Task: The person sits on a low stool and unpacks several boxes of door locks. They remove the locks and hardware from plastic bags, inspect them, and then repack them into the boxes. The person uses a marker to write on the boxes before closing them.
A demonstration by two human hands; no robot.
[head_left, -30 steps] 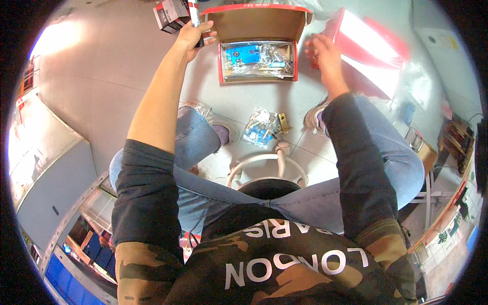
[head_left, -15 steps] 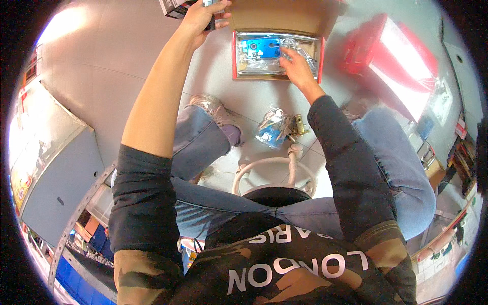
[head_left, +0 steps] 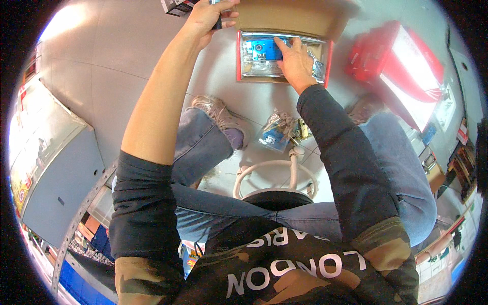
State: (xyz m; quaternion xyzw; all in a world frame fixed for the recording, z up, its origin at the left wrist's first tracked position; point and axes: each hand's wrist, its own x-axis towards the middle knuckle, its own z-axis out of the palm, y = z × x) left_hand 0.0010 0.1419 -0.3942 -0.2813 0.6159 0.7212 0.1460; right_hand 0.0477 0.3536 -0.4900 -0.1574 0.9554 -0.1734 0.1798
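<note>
My left hand [head_left: 206, 21] is at the top edge, its fingers closed around a small black and silver object [head_left: 217, 20], partly cut off by the frame edge. My right hand [head_left: 297, 62] reaches into an open red-edged cardboard box [head_left: 239, 63]. Its fingers are spread, and the fingertips rest on or just over a flat blue rectangular part [head_left: 260, 50] with a round hole, which looks like a lock case. Clear plastic wrapping and metal parts lie around it, partly hidden by this hand.
A clear bag of metal parts [head_left: 277, 131] lies on the floor between my feet, beside a brass-coloured part [head_left: 303, 129]. A red and white box [head_left: 399, 66] stands at the right, and a dark box [head_left: 178, 7] at the top. A cream-coloured stool ring [head_left: 274, 163] is below me.
My right hand has moved further into the box, over the blue part's right side. My left hand still grips the same object. The view has shifted slightly.
</note>
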